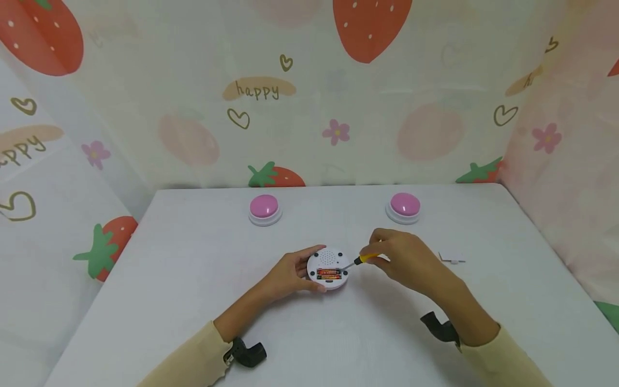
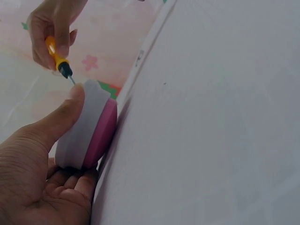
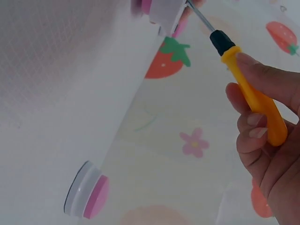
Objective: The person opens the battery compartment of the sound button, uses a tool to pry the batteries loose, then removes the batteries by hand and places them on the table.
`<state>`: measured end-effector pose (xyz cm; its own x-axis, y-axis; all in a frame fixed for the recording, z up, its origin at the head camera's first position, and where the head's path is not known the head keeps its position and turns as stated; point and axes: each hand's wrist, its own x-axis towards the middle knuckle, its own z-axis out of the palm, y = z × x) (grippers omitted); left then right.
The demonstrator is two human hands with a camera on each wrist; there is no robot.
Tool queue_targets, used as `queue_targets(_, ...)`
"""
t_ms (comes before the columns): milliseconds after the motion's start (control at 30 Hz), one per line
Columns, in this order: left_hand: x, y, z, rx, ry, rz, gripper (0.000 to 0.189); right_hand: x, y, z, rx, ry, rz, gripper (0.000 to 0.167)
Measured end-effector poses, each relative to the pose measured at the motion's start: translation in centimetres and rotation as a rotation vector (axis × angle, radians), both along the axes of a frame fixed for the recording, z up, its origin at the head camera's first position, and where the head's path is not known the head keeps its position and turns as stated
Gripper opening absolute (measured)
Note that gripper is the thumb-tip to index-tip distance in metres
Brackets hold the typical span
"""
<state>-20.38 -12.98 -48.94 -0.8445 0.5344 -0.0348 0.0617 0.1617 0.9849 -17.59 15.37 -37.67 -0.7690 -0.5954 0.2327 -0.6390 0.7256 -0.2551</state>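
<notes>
My left hand (image 1: 290, 277) grips a round white push-button (image 1: 328, 257) by its rim, its underside facing up. Two orange-and-black batteries (image 1: 329, 274) lie in the button's uncovered compartment. In the left wrist view the button's pink dome (image 2: 101, 133) faces down toward the table. My right hand (image 1: 406, 260) holds a screwdriver (image 3: 255, 96) with a yellow handle and dark collar. The screwdriver's metal tip meets the button at the right end of the batteries in the head view; whether it touches a battery is too small to tell.
Two more pink-topped buttons stand at the back of the white table (image 1: 193, 242), one on the left (image 1: 264, 209) and one on the right (image 1: 403, 208). A small white cover with a thin piece (image 1: 453, 261) lies right of my right hand. Strawberry-print cloth surrounds the table.
</notes>
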Motion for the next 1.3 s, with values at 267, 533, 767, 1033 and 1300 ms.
queue_targets(267,0.1,-0.1,0.0,-0.004,0.000,0.000,0.091,-0.2,-0.2,-0.6,-0.055,0.002,0.005,0.022)
queue_targets(533,0.0,-0.2,0.2,-0.008,-0.008,-0.006,0.091,-0.6,-0.2,-1.1,-0.090,-0.014,-0.007,0.021)
queue_targets(767,0.0,-0.3,0.2,-0.020,0.003,-0.002,0.090,-0.4,-0.4,-1.0,-0.078,0.026,-0.001,0.021)
queue_targets(1033,0.0,-0.1,0.0,-0.029,0.002,-0.007,0.091,-0.3,-0.5,-1.2,-0.093,0.040,0.004,0.019)
queue_targets(1300,-0.1,-0.1,-0.1,-0.035,0.020,-0.003,0.091,-1.1,0.0,-1.7,-0.156,-0.042,-0.006,0.019)
